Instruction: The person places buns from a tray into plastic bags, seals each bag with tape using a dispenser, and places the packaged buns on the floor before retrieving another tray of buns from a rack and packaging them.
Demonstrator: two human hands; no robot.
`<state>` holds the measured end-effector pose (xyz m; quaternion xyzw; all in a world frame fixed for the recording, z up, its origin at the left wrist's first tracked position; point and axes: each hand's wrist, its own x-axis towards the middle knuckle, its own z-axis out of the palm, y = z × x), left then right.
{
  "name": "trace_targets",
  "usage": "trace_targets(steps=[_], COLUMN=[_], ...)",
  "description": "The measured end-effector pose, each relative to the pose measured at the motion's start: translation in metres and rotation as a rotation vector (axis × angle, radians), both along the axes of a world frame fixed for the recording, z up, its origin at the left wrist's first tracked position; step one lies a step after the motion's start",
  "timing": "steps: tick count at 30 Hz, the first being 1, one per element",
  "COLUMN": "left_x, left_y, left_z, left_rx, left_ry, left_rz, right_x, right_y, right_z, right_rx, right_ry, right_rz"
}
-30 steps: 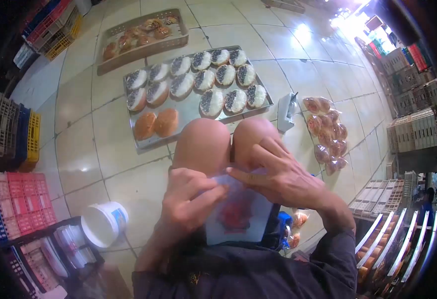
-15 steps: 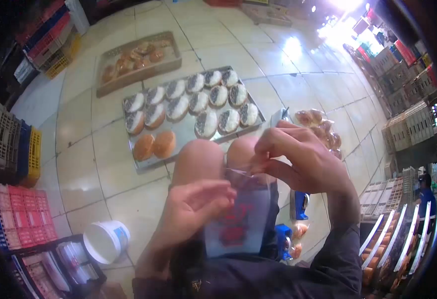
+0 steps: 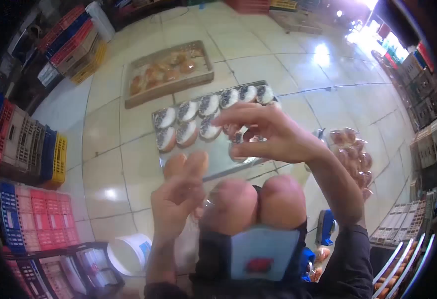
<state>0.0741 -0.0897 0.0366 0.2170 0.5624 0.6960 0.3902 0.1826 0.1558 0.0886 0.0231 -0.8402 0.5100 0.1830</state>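
My right hand (image 3: 278, 132) reaches over the metal tray (image 3: 218, 167), thumb and fingers apart around a bun topped half white, half dark, which they partly hide. More such buns (image 3: 208, 105) lie in rows on the tray. Two plain brown buns (image 3: 196, 163) sit at its near left corner, just beyond my left hand (image 3: 176, 204). That hand is blurred, its fingers curled on what looks like a thin clear plastic bag (image 3: 186, 251) hanging beside my knee. A stack of clear bags with red print (image 3: 263, 251) lies on my lap.
A shallow crate (image 3: 168, 87) of wrapped buns stands beyond the tray. Bagged buns (image 3: 350, 154) lie on the floor at right, near a blue tape dispenser (image 3: 326, 226). A white bucket (image 3: 129, 254) and stacked crates (image 3: 39, 214) are at left.
My right hand has left the bags on my lap and moved forward over the tray. My left hand has moved left, beside the plain buns. The camera view has shifted.
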Motion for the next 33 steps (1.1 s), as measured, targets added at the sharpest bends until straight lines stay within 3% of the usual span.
trace_targets(steps=[3, 5, 7, 9, 11, 15, 16, 20, 27, 33], left_x=[-0.038, -0.062, -0.079, -0.082, -0.076, -0.066, -0.063, -0.051, -0.045, -0.049], left_y=[0.002, -0.01, -0.026, -0.03, -0.034, -0.057, -0.066, -0.072, -0.072, -0.053], left_z=[-0.018, -0.04, -0.07, -0.077, -0.085, -0.112, -0.125, -0.154, -0.215, -0.247], left_rx=[-0.043, -0.005, 0.023, -0.102, -0.221, -0.483, -0.507, -0.563, -0.624, -0.479], left_ry=[0.043, 0.048, 0.076, 0.079, 0.083, -0.027, -0.042, -0.206, -0.281, -0.35], left_rz=[0.087, 0.317, 0.426, 0.47, 0.505, 0.528, 0.506, 0.43, 0.324, 0.253], right_x=[-0.045, -0.069, -0.087, -0.101, -0.115, -0.151, -0.152, -0.147, -0.132, -0.114], right_y=[0.026, 0.043, 0.061, 0.057, 0.046, 0.034, 0.031, 0.02, 0.001, 0.047], right_z=[-0.047, -0.1, -0.196, -0.293, -0.354, -0.415, -0.41, -0.375, -0.395, -0.32], right_rx=[-0.213, -0.422, -0.365, -0.426, -0.481, -0.029, -0.036, -0.97, -1.306, -1.461], right_ry=[-0.094, -0.212, -0.497, -0.592, -0.686, -0.63, -0.635, -0.877, -0.591, -0.415], right_rz=[-0.078, -0.167, -0.123, -0.161, -0.205, -0.297, -0.289, -0.252, -0.227, -0.195])
